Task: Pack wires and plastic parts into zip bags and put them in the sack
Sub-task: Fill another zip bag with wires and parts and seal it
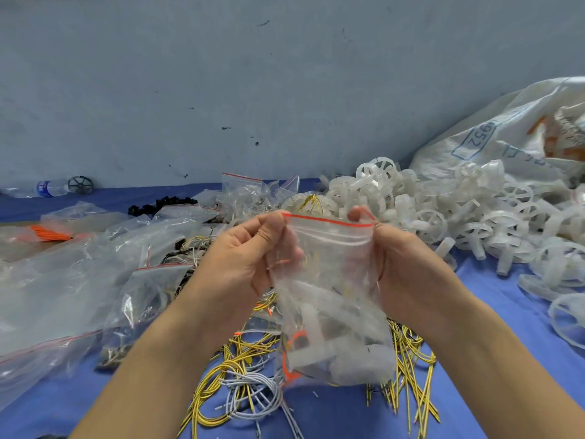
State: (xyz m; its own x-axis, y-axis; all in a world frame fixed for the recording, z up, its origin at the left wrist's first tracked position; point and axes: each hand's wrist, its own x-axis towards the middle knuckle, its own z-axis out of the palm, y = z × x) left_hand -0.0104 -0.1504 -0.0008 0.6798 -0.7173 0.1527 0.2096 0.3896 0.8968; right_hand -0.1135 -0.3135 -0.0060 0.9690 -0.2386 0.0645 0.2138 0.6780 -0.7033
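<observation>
Bag [332, 296] hangs upright over wires [240, 359], filled, mouth up; left hand [250, 248] pinches its left top corner, right hand [399, 258] the right. Seal [329, 239] runs hand to hand. Sack [493, 137] lies to the right, nearer right hand.

A blue table [335, 416] runs back to a pale wall. In the middle of it lie tangled yellow wires [411, 369] and, just beside them, a loop of grey wires [253, 394]. A heap of white plastic parts [443, 204], shaped like wheels, fills the right side and touches a slumped white sack [493, 134] behind it. Clear zip bags [63, 280] cover the left side, with orange wires [50, 232] and small black parts [161, 205] among them. A water bottle [47, 187] lies by the wall at the far left, with a dark wheel [80, 184] just beside it.
</observation>
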